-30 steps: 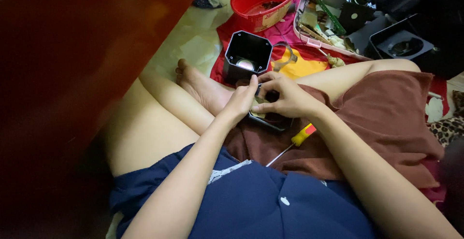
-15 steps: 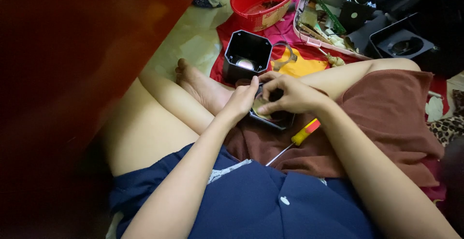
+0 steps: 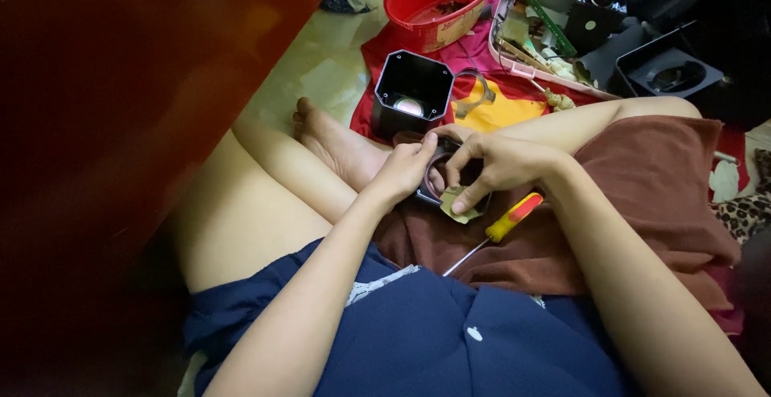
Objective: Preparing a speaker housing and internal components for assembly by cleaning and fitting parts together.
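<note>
red cloth (image 3: 377, 64) on pale floor (image 3: 321, 68), cluttered tray (image 3: 546, 76)

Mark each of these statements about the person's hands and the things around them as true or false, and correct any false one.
1. Both hands hold a small dark ring-shaped part over the lap. True: the left hand and right hand grip it from either side.
2. The screwdriver is in the right hand. False: it lies on the brown cloth, beside that hand.
3. A black open box stands beyond the hands, on the red cloth. True.
4. The red bowl sits on the lap. False: it stands on the floor, farther away.
</note>
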